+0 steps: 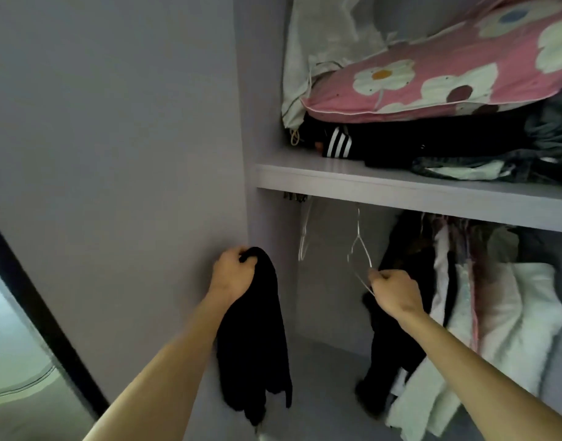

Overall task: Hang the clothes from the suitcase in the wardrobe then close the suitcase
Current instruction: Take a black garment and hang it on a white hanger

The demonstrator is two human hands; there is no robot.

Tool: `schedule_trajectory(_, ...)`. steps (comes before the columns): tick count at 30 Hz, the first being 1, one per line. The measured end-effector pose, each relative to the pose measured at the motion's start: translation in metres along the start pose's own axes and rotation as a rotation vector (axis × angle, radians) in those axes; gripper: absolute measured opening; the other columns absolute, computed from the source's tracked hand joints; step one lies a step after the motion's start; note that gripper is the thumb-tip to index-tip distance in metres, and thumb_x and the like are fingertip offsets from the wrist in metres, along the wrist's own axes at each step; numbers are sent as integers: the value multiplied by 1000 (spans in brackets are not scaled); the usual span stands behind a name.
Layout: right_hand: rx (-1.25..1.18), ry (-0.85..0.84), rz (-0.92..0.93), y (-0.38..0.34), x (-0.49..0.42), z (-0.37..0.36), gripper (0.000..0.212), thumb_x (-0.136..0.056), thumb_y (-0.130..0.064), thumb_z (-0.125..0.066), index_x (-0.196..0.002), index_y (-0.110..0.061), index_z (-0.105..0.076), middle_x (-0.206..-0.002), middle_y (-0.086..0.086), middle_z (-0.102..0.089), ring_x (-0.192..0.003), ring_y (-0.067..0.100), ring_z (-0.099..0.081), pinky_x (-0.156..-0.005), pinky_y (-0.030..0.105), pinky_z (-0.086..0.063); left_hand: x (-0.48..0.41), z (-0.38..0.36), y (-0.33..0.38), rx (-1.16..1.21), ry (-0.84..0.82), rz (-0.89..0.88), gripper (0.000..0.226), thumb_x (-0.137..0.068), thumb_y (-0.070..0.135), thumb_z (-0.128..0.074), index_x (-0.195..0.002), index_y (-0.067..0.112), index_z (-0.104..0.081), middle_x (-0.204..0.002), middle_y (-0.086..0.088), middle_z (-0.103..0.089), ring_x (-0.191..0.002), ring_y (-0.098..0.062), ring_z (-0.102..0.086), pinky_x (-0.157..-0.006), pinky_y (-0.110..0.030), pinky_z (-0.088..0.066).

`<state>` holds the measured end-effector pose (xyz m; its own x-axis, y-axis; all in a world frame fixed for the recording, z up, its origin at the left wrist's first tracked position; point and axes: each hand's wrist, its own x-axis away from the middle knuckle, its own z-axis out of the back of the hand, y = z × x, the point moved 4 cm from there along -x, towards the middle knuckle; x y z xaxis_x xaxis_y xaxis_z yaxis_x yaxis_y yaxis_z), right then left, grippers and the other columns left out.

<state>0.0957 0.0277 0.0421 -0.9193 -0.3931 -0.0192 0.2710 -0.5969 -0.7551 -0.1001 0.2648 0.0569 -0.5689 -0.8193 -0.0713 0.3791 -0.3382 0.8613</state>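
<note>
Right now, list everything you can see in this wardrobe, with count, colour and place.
black garment: one, black, dangling from the left hand.
wire hanger: one, silvery, below the shelf, pinched by the right hand.
spare hanger: one, silvery, left of it.
shelf: one, pale grey, across the wardrobe.
flowered pillow: one, pink and white, atop the shelf pile.
folded clothes: several, mostly dark, on the shelf.
hung clothes: several, black, white, pink, lower right.
left hand: one, gripping the garment.
right hand: one, pinching the hanger.
</note>
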Motion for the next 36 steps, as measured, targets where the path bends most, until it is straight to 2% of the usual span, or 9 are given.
schedule_trajectory(3,-87,-63,-20,24,43,24,52,-99,-40,-53,-56,-17,-32,-51,0,-37,-50,20,-42,-56,33,-30,38,-43,-20,240,-256,244,37,-95,24,-60,-129,8,-62,-116,-12,-69,-105,-30,-65,-99,-42,-51)
schedule_trajectory(8,-410,-219,-64,63,93,38,56,-97,-35,-60,-54,-25,-25,-54,-2,-20,-44,14,-18,-47,24,-17,98,-109,-43,483,-429,518,36,-92,23,-66,-122,3,-64,-109,-14,-72,-100,-32,-68,-90,-42,-57)
schedule_trajectory(13,-486,-268,-24,99,143,39,54,-100,-29,-56,-57,-22,-24,-53,-3,-20,-46,13,-18,-48,26,-16,139,-155,-38,583,-465,632,22,-98,20,-60,-108,2,-65,-99,-16,-70,-80,-28,-67,-47,-25,-49)
schedule_trajectory(19,-667,-403,-69,141,169,40,52,-96,-35,-56,-57,-14,-29,-49,0,-16,-46,14,-13,-49,26,-11,159,-178,-25,725,-458,690,24,-101,25,-53,-93,11,-71,-82,-5,-65,-66,-19,-59,-42,-20,-45)
schedule_trajectory(23,-509,-582,-17,155,170,59,38,-90,-39,-60,-89,-2,-68,-50,8,-50,-44,17,-39,-49,29,-26,172,-178,-5,586,-513,560,18,-101,22,-55,-92,11,-67,-80,-5,-65,-67,-20,-61,-56,-28,-48)
schedule_trajectory(27,-611,-547,-59,143,151,84,43,-87,-43,-65,-115,-10,-66,-93,15,-74,-77,22,-64,-63,29,-44,180,-182,16,332,-711,331,19,-101,24,-54,-98,13,-69,-87,-5,-70,-79,-20,-67,-75,-31,-54)
schedule_trajectory(30,-939,-439,-189,126,130,103,38,-91,-42,-61,-100,-7,-71,-76,5,-69,-57,15,-60,-54,24,-48,190,-195,36,156,-799,154,19,-99,27,-58,-100,18,-74,-93,1,-74,-84,-13,-70,-80,-27,-53)
schedule_trajectory(32,-1040,-377,-244,121,120,112,33,-93,-43,-61,-85,-11,-68,-61,-2,-48,-41,8,-39,-38,18,-32,195,-199,49,40,-823,32,20,-98,33,-60,-101,23,-77,-95,6,-76,-90,-10,-71,-86,-23,-54)
schedule_trajectory(36,-698,-167,-99,134,115,124,38,-92,-43,-63,-69,-21,-44,-64,0,-34,-40,8,-26,-41,22,-21,191,-203,73,-177,-705,-137,39,-93,49,-61,-97,12,-73,-77,-1,-66,-72,-16,-65,-74,-31,-50)
